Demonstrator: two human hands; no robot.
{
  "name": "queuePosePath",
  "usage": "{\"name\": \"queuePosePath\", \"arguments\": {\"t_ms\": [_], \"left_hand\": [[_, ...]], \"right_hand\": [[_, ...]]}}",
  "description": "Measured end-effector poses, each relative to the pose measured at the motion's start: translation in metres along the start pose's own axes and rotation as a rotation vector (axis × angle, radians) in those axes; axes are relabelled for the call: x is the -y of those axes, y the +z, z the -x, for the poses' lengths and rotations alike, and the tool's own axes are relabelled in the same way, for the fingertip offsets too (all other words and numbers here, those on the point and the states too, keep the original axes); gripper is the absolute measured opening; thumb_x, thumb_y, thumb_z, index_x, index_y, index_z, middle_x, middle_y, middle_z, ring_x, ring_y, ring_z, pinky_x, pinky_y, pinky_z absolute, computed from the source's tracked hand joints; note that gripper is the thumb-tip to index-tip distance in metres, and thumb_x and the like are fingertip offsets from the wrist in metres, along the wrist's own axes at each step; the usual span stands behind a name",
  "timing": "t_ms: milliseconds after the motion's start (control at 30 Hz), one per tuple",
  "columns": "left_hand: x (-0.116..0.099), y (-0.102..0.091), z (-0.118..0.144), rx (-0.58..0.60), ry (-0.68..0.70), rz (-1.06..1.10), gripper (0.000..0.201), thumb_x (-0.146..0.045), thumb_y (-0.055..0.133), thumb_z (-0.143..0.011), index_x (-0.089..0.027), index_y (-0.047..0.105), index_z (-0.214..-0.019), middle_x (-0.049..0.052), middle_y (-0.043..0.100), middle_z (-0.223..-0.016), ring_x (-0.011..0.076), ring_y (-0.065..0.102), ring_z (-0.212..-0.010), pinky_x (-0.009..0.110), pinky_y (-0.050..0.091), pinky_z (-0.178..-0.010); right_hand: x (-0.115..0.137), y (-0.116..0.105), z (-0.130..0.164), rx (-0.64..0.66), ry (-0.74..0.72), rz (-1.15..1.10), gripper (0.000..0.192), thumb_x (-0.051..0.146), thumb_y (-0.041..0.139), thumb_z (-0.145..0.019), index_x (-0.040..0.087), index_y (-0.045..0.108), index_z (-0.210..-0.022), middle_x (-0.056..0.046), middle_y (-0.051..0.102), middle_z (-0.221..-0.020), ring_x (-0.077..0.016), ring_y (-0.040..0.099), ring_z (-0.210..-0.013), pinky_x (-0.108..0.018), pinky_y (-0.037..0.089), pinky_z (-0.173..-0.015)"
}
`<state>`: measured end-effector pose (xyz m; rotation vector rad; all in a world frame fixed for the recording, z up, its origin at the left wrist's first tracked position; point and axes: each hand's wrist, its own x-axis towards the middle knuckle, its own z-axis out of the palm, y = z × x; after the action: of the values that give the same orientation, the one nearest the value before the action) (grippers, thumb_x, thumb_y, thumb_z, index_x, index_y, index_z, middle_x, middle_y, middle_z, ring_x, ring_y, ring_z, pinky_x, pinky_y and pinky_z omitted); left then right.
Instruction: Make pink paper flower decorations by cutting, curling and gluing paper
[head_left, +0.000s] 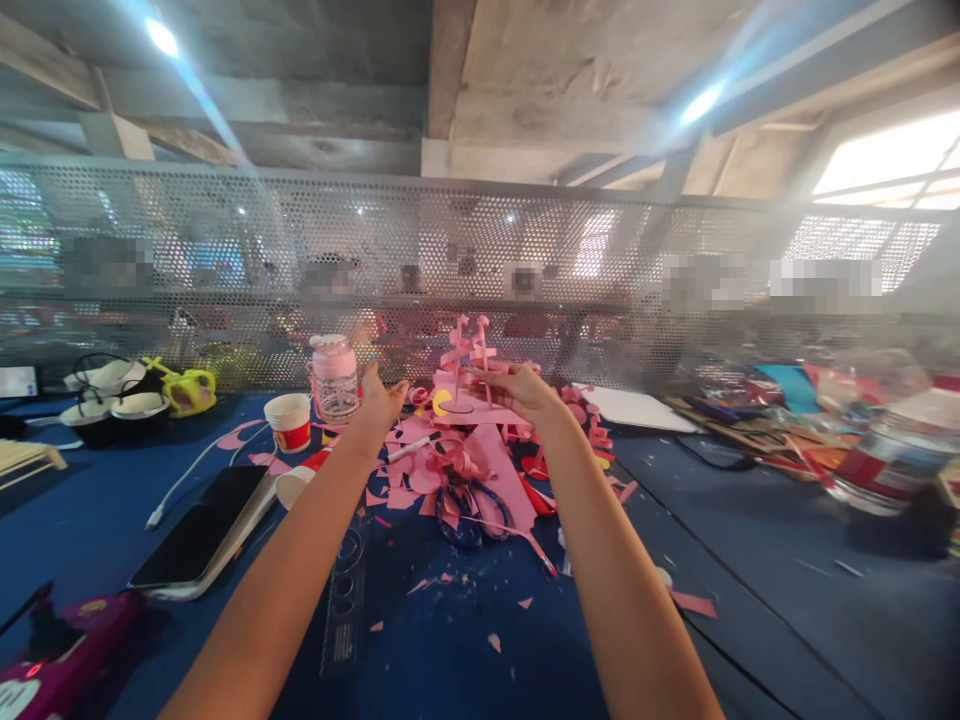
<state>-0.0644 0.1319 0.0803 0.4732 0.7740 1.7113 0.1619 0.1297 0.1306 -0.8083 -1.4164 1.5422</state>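
Note:
A pink paper model with two posts wrapped in curled paper strips stands at the middle of the desk, a yellow round piece at its left side. From the right, my right hand reaches to it, its fingers closed around the paper by one post. My left hand is to the left of the model, apart from it, fingers spread and holding nothing. Pink paper scraps lie heaped below the model. Dark-handled scissors rest among them, near a white pen.
A clear jar with a pink lid and paper cups stand left. Nearer are a black phone, a clear ruler and a purple power strip. A plastic container stands right. A perforated metal screen closes the back.

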Motion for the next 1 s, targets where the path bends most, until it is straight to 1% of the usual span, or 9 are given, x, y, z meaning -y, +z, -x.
{"name": "queuePosePath", "arguments": {"t_ms": [67,100,200,267,333,400,567,800,1000], "left_hand": [[-0.006,0.000,0.003,0.008,0.083,-0.065,0.032,-0.032,0.052,-0.088,-0.016,0.052,-0.115,0.008,0.055,-0.115,0.0196,0.057,-0.096,0.040,0.049,-0.080],[-0.009,0.002,0.006,0.025,0.108,-0.103,0.030,-0.032,0.052,-0.088,-0.016,0.053,-0.114,0.008,0.055,-0.114,0.0188,0.058,-0.095,0.038,0.050,-0.079],[-0.008,0.013,0.019,0.124,0.127,-0.231,0.022,-0.032,0.054,-0.086,-0.018,0.058,-0.103,0.006,0.061,-0.103,0.0136,0.060,-0.084,0.026,0.050,-0.071],[-0.002,0.024,0.030,0.234,0.096,-0.327,0.021,-0.027,0.064,-0.079,-0.015,0.061,-0.096,0.006,0.064,-0.091,0.0135,0.062,-0.074,0.023,0.050,-0.063],[0.007,0.034,0.039,0.329,0.071,-0.410,0.031,-0.020,0.075,-0.067,-0.013,0.063,-0.095,0.004,0.066,-0.079,0.0129,0.063,-0.065,0.020,0.048,-0.056],[0.013,0.039,0.044,0.380,0.079,-0.467,0.035,-0.017,0.078,-0.062,-0.012,0.063,-0.093,0.003,0.066,-0.069,0.0112,0.062,-0.056,0.018,0.045,-0.050],[0.016,0.036,0.041,0.416,0.134,-0.533,0.035,-0.015,0.080,-0.057,-0.011,0.063,-0.088,0.002,0.067,-0.062,0.0145,0.064,-0.053,0.021,0.048,-0.050],[0.013,0.028,0.037,0.450,0.173,-0.555,0.037,-0.012,0.082,-0.053,-0.009,0.063,-0.084,0.006,0.070,-0.070,0.0163,0.067,-0.057,0.026,0.052,-0.058],[0.011,0.020,0.033,0.463,0.167,-0.558,0.041,-0.015,0.083,-0.051,-0.010,0.063,-0.087,0.005,0.071,-0.068,0.0178,0.068,-0.060,0.027,0.054,-0.060]], "right_hand": [[0.000,0.002,0.000,-0.003,-0.007,-0.006,0.010,0.007,0.066,-0.072,0.010,0.070,-0.081,-0.009,0.073,-0.078,-0.0161,0.069,-0.073,-0.028,0.056,-0.078],[0.000,0.003,0.000,-0.006,-0.012,-0.010,0.009,0.007,0.066,-0.072,0.009,0.070,-0.079,-0.009,0.073,-0.078,-0.0163,0.069,-0.073,-0.028,0.056,-0.079],[0.000,0.006,0.001,-0.018,-0.035,-0.027,0.008,0.005,0.067,-0.071,0.010,0.069,-0.077,-0.008,0.073,-0.078,-0.0161,0.069,-0.074,-0.028,0.056,-0.080],[0.001,0.007,0.001,-0.028,-0.049,-0.039,0.008,0.005,0.066,-0.072,0.011,0.069,-0.077,-0.006,0.073,-0.077,-0.0148,0.069,-0.072,-0.027,0.056,-0.080],[0.001,0.008,0.001,-0.037,-0.057,-0.045,0.009,0.005,0.066,-0.072,0.012,0.068,-0.076,-0.005,0.073,-0.074,-0.0139,0.069,-0.070,-0.027,0.056,-0.080],[0.000,0.008,0.001,-0.038,-0.060,-0.044,0.009,0.005,0.066,-0.072,0.013,0.069,-0.077,-0.004,0.072,-0.073,-0.0140,0.069,-0.071,-0.028,0.056,-0.080],[-0.002,0.010,0.000,-0.028,-0.070,-0.044,0.017,0.007,0.069,-0.069,0.012,0.069,-0.085,-0.005,0.073,-0.080,-0.0163,0.069,-0.079,-0.028,0.055,-0.082],[-0.006,0.011,-0.005,-0.036,-0.080,-0.060,0.026,0.006,0.068,-0.070,0.015,0.068,-0.094,-0.005,0.073,-0.083,-0.0162,0.070,-0.075,-0.028,0.058,-0.077],[-0.013,0.011,-0.009,-0.022,-0.113,-0.090,0.021,0.008,0.072,-0.067,0.015,0.069,-0.087,-0.005,0.073,-0.087,-0.0168,0.070,-0.075,-0.028,0.059,-0.074]]}}
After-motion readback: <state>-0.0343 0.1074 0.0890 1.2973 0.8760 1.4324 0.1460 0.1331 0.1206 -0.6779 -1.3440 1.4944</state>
